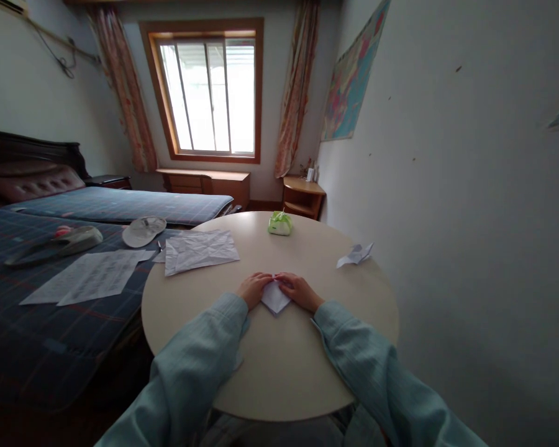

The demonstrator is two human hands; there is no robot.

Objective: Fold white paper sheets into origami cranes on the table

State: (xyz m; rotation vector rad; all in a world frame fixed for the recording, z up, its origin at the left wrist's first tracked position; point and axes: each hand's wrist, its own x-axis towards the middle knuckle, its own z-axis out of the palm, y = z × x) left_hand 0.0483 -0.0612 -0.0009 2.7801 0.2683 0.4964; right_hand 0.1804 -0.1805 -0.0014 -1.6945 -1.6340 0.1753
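A small folded white paper (275, 298) lies on the round beige table (279, 366), its point toward me. My left hand (253, 288) presses on its upper left edge with fingers curled down. My right hand (298, 290) presses on its upper right edge the same way. The fingertips of both hands meet at the paper's top. Both arms wear light blue sleeves.
A creased white sheet (199, 251) lies at the table's left, a green tissue pack (280, 223) at the far side, a folded paper figure (355, 254) at the right. A bed (51, 323) with papers (90, 276) and a cap (143, 231) stands left; a wall is close on the right.
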